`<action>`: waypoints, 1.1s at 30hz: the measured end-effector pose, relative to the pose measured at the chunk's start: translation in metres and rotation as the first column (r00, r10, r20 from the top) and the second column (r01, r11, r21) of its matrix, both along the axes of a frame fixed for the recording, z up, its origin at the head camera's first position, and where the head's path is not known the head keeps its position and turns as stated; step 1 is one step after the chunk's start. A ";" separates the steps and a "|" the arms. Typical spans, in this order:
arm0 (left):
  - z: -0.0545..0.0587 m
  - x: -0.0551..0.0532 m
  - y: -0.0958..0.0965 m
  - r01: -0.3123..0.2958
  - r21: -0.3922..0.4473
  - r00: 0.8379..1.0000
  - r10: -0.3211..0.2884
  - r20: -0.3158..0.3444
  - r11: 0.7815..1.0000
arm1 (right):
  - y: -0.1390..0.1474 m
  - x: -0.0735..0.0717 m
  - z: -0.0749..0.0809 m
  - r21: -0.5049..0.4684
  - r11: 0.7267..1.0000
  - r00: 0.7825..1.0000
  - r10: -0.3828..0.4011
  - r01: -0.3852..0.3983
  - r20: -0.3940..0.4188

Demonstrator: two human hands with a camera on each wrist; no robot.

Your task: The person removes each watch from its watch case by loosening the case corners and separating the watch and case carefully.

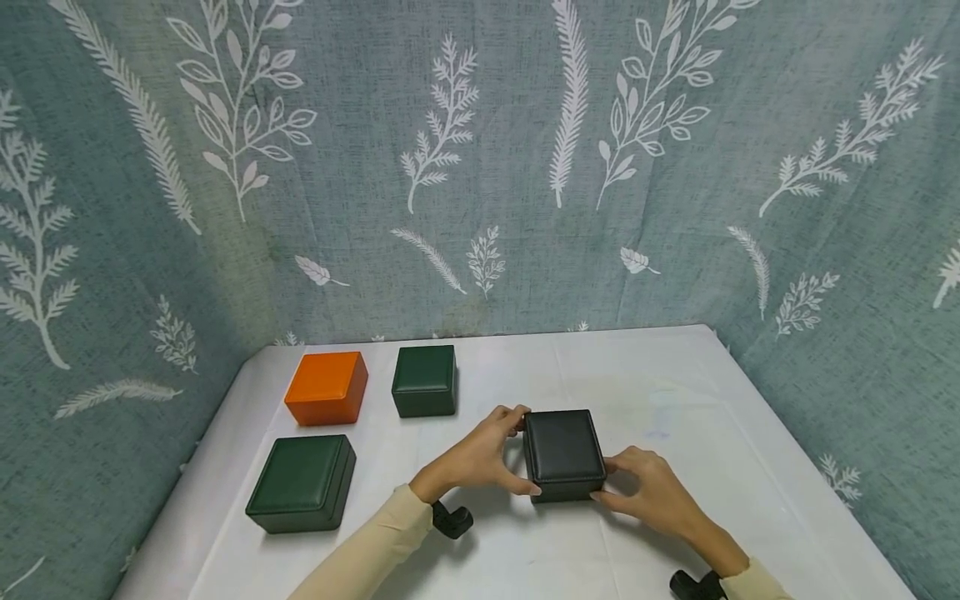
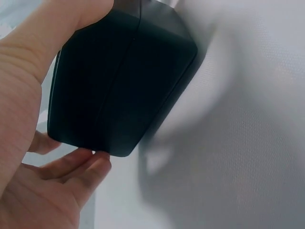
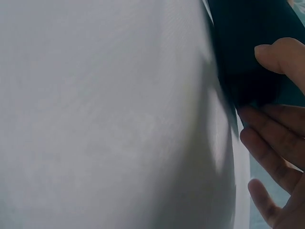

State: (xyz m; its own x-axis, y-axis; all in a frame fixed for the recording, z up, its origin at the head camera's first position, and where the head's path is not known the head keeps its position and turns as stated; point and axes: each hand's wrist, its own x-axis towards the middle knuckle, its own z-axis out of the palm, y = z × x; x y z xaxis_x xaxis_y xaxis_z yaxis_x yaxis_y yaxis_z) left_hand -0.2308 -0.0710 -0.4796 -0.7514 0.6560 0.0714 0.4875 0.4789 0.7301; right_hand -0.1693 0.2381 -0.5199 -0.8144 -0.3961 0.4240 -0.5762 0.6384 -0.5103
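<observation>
- Cloth (image 1: 525, 167): behind and well to either side of the black box (image 1: 566, 450).
- Table (image 1: 675, 375): below the black box.
- Large green box (image 1: 300, 479): left of the black box, well apart.
- Black box: between left hand (image 1: 483, 457) and right hand (image 1: 656, 492).
- Orange box (image 1: 324, 387): behind and left of the black box.
- Small green box (image 1: 424, 382): likewise, but nearer it.
- Left hand: grip clamped on the black box's left side.
- Right hand: grip clamped on its right side.

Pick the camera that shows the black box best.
Head: black box uncropped, top and front visible between left hand and right hand. Left wrist: dark close-up, cropped at the top, partly hidden by the hand. Right wrist: only a dark part at the upper right, cropped and partly covered.
</observation>
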 end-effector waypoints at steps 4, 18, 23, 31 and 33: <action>-0.002 0.001 0.002 -0.005 -0.014 1.000 0.005 -0.004 1.000 | 0.002 0.001 -0.001 0.000 1.000 1.000 0.006 -0.006 0.015; -0.009 0.002 0.005 -0.004 -0.031 1.000 0.004 0.005 1.000 | 0.006 0.002 -0.005 -0.018 1.000 0.997 -0.017 0.019 0.079; -0.015 0.006 0.002 -0.027 -0.026 0.999 0.028 0.023 0.999 | 0.009 0.005 -0.001 -0.009 1.000 0.988 -0.002 0.004 0.156; -0.029 0.013 0.004 -0.056 -0.027 0.998 0.056 0.028 0.998 | 0.026 -0.007 0.016 -0.118 0.989 0.956 0.116 -0.087 0.269; -0.032 0.015 0.005 -0.063 -0.027 0.998 0.064 0.021 0.998 | 0.028 -0.011 0.019 -0.171 0.979 0.935 0.165 -0.115 0.314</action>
